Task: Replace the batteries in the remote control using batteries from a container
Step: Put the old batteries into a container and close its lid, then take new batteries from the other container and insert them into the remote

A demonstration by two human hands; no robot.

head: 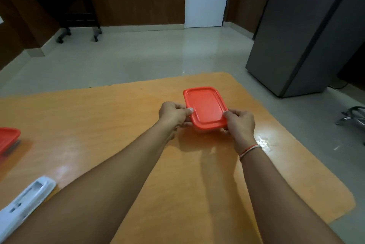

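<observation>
A small clear container with a red lid (205,106) sits on the orange table (122,129), toward its far right. My left hand (174,114) grips the container's left side, thumb on the lid's edge. My right hand (240,123) grips its near right corner. The lid is on, so the contents are hidden. A white remote control (23,202) lies at the near left of the table, back side up, with its battery bay open.
A second red-lidded container (7,139) sits at the table's left edge. A grey cabinet (304,32) stands to the right past the table, a chair base (353,117) beside it. A dark desk (65,5) stands at the far wall.
</observation>
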